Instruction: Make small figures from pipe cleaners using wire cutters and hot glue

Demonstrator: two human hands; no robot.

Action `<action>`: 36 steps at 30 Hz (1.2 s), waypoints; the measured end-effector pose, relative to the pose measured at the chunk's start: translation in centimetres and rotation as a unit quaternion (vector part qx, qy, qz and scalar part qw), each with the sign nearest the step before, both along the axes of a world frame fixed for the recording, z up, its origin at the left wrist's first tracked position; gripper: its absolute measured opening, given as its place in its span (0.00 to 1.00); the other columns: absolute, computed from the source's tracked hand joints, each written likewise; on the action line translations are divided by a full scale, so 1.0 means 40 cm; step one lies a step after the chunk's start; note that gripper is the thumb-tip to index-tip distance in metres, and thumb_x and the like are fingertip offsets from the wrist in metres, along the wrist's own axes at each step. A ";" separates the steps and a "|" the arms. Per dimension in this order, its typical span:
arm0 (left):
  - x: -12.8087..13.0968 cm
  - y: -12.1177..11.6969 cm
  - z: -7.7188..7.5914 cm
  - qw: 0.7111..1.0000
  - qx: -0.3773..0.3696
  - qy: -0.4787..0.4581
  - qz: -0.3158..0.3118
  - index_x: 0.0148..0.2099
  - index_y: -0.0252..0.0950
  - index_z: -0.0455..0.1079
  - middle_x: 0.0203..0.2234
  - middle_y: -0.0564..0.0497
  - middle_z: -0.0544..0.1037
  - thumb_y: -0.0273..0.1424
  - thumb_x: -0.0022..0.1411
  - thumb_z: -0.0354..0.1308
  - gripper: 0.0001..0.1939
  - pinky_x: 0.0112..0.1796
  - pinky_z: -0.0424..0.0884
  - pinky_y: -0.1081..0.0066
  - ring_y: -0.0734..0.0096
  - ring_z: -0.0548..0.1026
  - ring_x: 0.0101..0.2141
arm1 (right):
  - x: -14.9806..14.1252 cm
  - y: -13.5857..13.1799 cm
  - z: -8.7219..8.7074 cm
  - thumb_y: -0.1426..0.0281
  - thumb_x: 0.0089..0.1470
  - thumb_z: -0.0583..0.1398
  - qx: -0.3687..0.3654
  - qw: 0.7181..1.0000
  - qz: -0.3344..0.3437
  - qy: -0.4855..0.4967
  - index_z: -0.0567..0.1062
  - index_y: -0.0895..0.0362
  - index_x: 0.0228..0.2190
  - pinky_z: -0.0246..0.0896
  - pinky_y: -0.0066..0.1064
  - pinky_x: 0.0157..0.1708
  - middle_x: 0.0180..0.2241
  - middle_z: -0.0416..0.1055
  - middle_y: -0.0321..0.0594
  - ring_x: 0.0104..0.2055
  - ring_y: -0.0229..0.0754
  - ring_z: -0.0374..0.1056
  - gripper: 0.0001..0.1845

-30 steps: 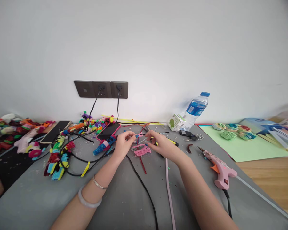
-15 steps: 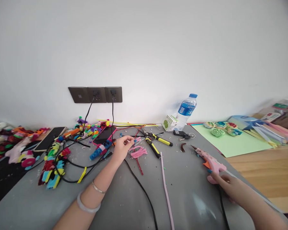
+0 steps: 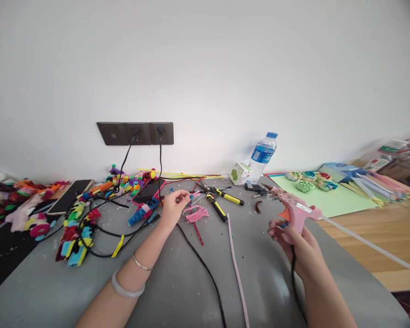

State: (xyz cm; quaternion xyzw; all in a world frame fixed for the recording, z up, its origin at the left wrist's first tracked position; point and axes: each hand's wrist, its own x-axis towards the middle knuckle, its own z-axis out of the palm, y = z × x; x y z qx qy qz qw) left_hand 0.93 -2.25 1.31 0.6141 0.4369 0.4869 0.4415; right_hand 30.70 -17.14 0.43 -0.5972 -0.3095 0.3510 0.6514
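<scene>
Over table [image 3: 177,291], glue gun [image 3: 298,215] aslant, pointing left

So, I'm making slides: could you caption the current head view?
The right hand grips a pink glue gun while the left hand pinches a small pink piece over a gray table.

The right hand [image 3: 295,243] is hiding part of the glue gun [image 3: 298,215]; the bottom edge is cutting off both forearms [image 3: 125,287]; the carton [image 3: 239,173] is showing illegibly small lettering.
</scene>
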 end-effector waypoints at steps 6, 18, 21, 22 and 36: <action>-0.006 -0.007 0.004 0.998 0.046 0.036 -0.004 0.32 0.36 0.75 0.20 0.54 0.72 0.37 0.56 0.60 0.09 0.22 0.57 0.74 0.75 0.62 0.20 | -0.155 0.092 0.023 0.55 0.58 0.59 0.063 0.973 0.210 0.077 0.71 0.55 0.38 0.47 0.28 0.17 0.15 0.58 0.28 0.15 0.34 0.49 0.16; 0.003 -0.009 0.009 0.997 0.063 0.033 -0.007 0.30 0.36 0.74 0.22 0.53 0.74 0.36 0.55 0.60 0.09 0.26 0.60 0.73 0.74 0.64 0.23 | -0.202 0.099 -0.046 0.45 0.61 0.51 0.056 0.943 0.324 -0.046 0.71 0.56 0.34 0.44 0.29 0.16 0.12 0.63 0.32 0.14 0.35 0.49 0.27; 0.004 -0.011 0.011 0.997 0.064 0.033 -0.009 0.30 0.36 0.74 0.22 0.53 0.74 0.36 0.55 0.60 0.08 0.26 0.60 0.73 0.74 0.64 0.23 | -0.201 0.098 -0.049 0.46 0.62 0.50 0.064 0.938 0.335 -0.056 0.71 0.56 0.34 0.45 0.29 0.17 0.12 0.63 0.31 0.14 0.35 0.49 0.26; 0.004 -0.011 0.011 0.997 0.065 0.033 -0.009 0.30 0.36 0.74 0.22 0.53 0.74 0.36 0.55 0.60 0.08 0.26 0.60 0.73 0.74 0.64 0.23 | -0.201 0.098 -0.049 0.46 0.62 0.50 0.066 0.938 0.335 -0.059 0.70 0.55 0.34 0.45 0.29 0.17 0.12 0.63 0.31 0.14 0.35 0.49 0.26; 0.004 -0.015 0.007 0.996 0.077 0.037 -0.023 0.31 0.36 0.74 0.26 0.51 0.76 0.34 0.56 0.59 0.07 0.27 0.61 0.73 0.74 0.65 0.25 | -0.205 0.098 -0.048 0.48 0.63 0.49 0.080 0.934 0.338 -0.078 0.69 0.56 0.35 0.45 0.30 0.20 0.12 0.62 0.30 0.16 0.35 0.49 0.24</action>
